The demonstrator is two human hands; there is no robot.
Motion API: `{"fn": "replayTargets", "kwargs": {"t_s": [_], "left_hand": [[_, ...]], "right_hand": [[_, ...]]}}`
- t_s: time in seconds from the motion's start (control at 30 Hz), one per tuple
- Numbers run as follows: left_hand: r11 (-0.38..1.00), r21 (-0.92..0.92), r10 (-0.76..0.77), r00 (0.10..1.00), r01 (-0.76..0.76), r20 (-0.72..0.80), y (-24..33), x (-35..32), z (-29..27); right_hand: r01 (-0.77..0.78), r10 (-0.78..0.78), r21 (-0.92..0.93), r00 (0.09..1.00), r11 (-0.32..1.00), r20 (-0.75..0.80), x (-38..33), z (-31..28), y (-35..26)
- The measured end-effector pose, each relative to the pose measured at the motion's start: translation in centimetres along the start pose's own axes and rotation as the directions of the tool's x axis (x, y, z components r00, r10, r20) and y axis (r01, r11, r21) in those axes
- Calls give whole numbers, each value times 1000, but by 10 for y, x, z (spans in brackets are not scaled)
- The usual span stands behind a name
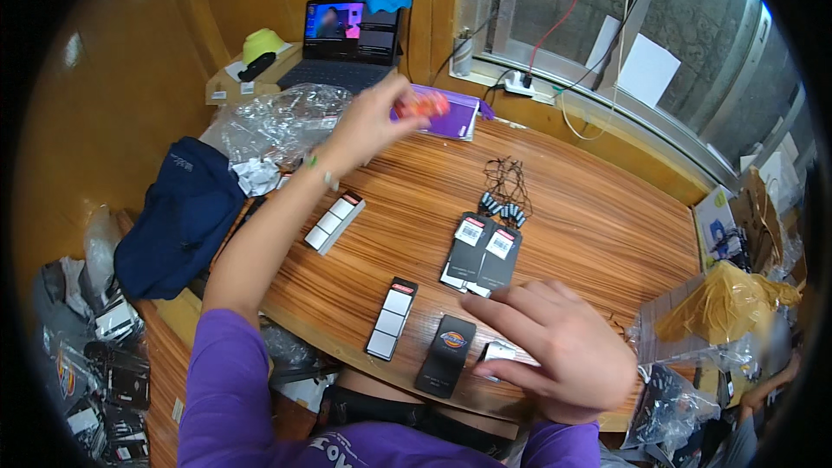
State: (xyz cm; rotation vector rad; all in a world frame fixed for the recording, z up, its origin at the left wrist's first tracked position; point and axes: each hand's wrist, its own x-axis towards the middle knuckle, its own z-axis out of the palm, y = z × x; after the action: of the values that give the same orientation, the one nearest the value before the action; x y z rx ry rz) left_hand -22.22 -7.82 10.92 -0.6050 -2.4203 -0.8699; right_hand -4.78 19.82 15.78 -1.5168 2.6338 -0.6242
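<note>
My left hand is raised over the far part of the table, closed round a small red-and-orange object too blurred to name. Behind it lies a purple notebook. My right hand hovers at the near right, its thumb and fingers apart. Below it, a white-labelled piece shows partly between thumb and fingers. To its left are a black hang tag with a logo and a strip of white labels. Beyond are stacked black hang tags with black strings. Another label stack lies left.
A laptop stands at the back left beside crumpled clear plastic. Dark blue cloth hangs over the left edge. On the right are a plastic-wrapped yellow bundle and boxes. A power strip sits below the window.
</note>
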Motion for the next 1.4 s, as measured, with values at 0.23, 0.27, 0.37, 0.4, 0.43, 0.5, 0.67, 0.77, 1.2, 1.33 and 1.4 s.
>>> {"fn": "replayTargets", "kwargs": {"t_s": [0.23, 0.27, 0.37, 0.4, 0.43, 0.5, 0.67, 0.77, 1.2, 1.33, 1.4], "left_hand": [[680, 630, -197, 922, 374, -334, -186, 56, 19], [581, 699, -277, 909, 416, -311, -189, 58, 27], [520, 728, -397, 881, 447, -258, -183, 67, 33], [506, 743, -405, 881, 438, -243, -183, 64, 36], [511, 753, -287, 908, 415, -306, -187, 62, 39], [589, 743, -72, 936, 318, -344, -172, 59, 42], [883, 468, 191, 944, -45, -270, -48, -4, 30], [985, 161, 65, 998, -68, 24, 34, -55, 26], [998, -1, -62, 893, 70, 446, 107, -202, 69], [993, -31, -83, 875, 111, 477, 96, -208, 76], [994, -36, -78, 883, 106, 463, 95, -211, 76]], "right_hand": [[-290, 221, -44, 811, 956, -541, -74, -35, 2], [-339, 289, 59, 685, 939, -669, -83, -32, 3], [-418, 152, -48, 431, 907, -889, -110, -31, 11], [-429, 109, -63, 366, 901, -924, -111, -32, 13], [-422, 99, -34, 288, 906, -953, -118, -31, 16], [-349, 63, -15, 213, 937, -975, -135, -33, 23], [-346, 72, -16, 241, 938, -968, -142, -32, 26], [-306, 92, 11, 252, 952, -963, -122, -28, 26], [-510, 510, 36, 847, 859, -150, -38, 84, 43], [-642, 687, 252, 705, 724, -176, -52, 122, 24], [-653, 729, 337, 656, 679, -196, -60, 136, 19]]}}
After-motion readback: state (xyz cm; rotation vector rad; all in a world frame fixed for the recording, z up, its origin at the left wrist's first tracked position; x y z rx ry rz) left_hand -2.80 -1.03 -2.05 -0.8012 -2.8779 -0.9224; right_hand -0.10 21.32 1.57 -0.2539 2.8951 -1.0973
